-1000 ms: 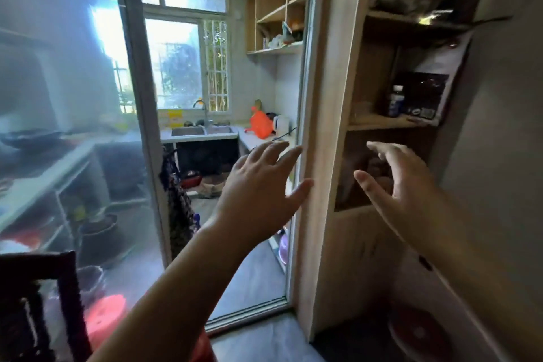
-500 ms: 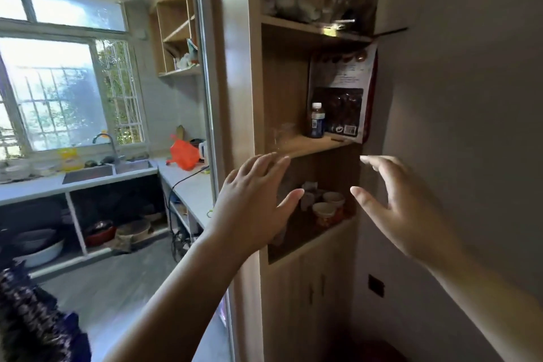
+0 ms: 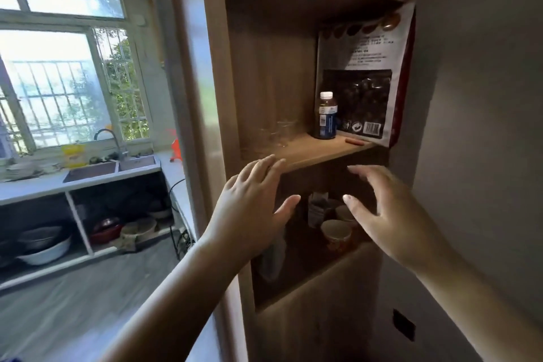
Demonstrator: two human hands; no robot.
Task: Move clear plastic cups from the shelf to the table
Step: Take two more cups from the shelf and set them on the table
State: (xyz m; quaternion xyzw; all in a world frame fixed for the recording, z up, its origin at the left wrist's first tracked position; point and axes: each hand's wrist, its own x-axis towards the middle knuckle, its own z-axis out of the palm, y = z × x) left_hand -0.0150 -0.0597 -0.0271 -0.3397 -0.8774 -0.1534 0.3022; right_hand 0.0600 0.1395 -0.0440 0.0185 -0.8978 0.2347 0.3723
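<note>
1. Both hands now sit closer to the shelf (image 3: 317, 153) than a second ago.
2. Clear plastic cups (image 3: 277, 135) stand at the shelf's left rear, near the front edge.
3. Left hand (image 3: 252, 209): grip spread open, empty, fingertips at the shelf's front edge.
4. Right hand (image 3: 390, 214): grip open, empty, below that edge.
5. Bottle (image 3: 326, 116) stands right of the cups, beside a bag (image 3: 364, 82).

text: none legible | bag (image 3: 364, 79): print and barcode blurred | bottle (image 3: 326, 117): label unreadable
</note>
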